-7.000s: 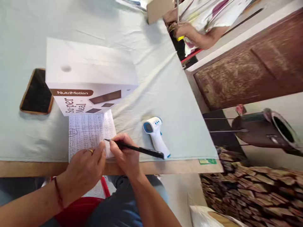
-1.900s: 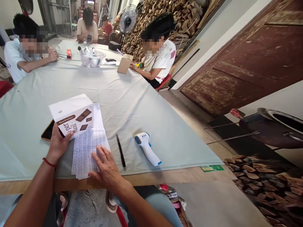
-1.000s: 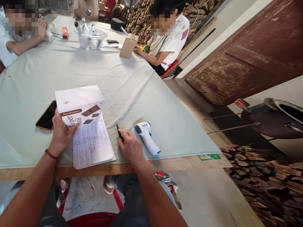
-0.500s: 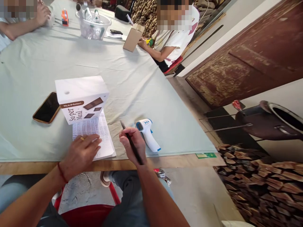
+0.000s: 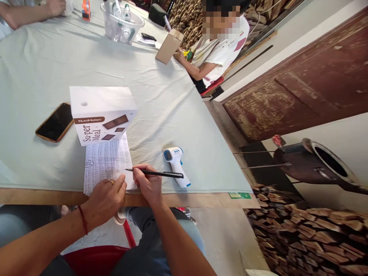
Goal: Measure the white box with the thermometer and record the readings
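My right hand (image 5: 149, 186) grips a black pen (image 5: 162, 173), its tip pointing left over the right side of a handwritten sheet of paper (image 5: 105, 161). I cannot tell whether the tip touches the paper. Laid on the sheet's lower edge, my left hand (image 5: 107, 197) has its fingers stretched out, a ring on one of them. A white "NutriMotion Super Meal" box (image 5: 102, 101) stands at the top end of the sheet and covers part of it. Just right of my right hand lies a white and blue infrared thermometer (image 5: 175, 161).
A phone (image 5: 56, 122) lies left of the box. Farther back stand a basin of bottles (image 5: 138, 21) and a cardboard box (image 5: 169, 46). One person (image 5: 215, 53) sits at the right table edge; another person's arm (image 5: 31, 17) rests at far left. Firewood (image 5: 310, 237) is stacked at right.
My right hand has moved left onto the paper's edge, and the pen has swung from steep to nearly level. My left hand has slid down the sheet. The view has shifted slightly.
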Demonstrator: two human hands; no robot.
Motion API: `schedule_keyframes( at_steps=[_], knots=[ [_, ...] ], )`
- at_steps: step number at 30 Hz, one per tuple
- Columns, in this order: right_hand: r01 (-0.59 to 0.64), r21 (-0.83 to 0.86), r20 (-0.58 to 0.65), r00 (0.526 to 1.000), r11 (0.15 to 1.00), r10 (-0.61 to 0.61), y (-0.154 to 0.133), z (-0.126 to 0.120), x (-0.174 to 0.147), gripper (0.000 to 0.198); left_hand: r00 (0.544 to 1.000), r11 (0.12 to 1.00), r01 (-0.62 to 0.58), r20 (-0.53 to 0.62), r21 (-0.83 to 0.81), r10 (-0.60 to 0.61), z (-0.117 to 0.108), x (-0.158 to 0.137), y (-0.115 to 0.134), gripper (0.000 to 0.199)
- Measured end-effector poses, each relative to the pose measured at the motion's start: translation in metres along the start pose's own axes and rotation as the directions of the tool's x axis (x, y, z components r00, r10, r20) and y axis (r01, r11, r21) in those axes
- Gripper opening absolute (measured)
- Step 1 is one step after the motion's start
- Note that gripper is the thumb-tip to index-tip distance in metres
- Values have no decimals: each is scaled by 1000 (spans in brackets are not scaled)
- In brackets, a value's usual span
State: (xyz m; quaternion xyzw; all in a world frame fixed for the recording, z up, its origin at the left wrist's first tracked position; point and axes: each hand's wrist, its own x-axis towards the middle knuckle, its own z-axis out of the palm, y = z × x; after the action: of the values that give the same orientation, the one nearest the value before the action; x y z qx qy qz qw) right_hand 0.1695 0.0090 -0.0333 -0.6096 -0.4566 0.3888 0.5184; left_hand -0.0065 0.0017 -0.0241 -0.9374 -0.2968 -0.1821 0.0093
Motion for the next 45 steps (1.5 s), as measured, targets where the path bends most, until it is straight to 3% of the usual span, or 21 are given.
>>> schedule_keyframes(
  at_steps=[11, 15, 22, 34, 45],
  knots=[
    [189, -207, -6, 981, 960, -194, 1, 8, 0, 10, 999, 999, 31, 25, -22, -30, 3, 2, 4, 43],
    [210, -226, 29, 977, 951, -209, 2, 8, 0, 10, 1000, 1000, 15, -10, -4, -15, 1, 4, 4, 38],
    [246, -246, 43, 969, 938, -243, 2, 9, -1, 10, 999, 999, 20, 31, 29, -21, -1, 5, 5, 41],
    [305, -248, 52, 952, 919, -302, 4, 8, -1, 10, 999, 999, 16, -43, 30, -14, -3, 6, 5, 33],
    [302, -255, 59, 953, 919, -297, 3, 8, -1, 10, 1000, 1000, 13, -5, 20, -13, -1, 5, 5, 31]
  ],
)
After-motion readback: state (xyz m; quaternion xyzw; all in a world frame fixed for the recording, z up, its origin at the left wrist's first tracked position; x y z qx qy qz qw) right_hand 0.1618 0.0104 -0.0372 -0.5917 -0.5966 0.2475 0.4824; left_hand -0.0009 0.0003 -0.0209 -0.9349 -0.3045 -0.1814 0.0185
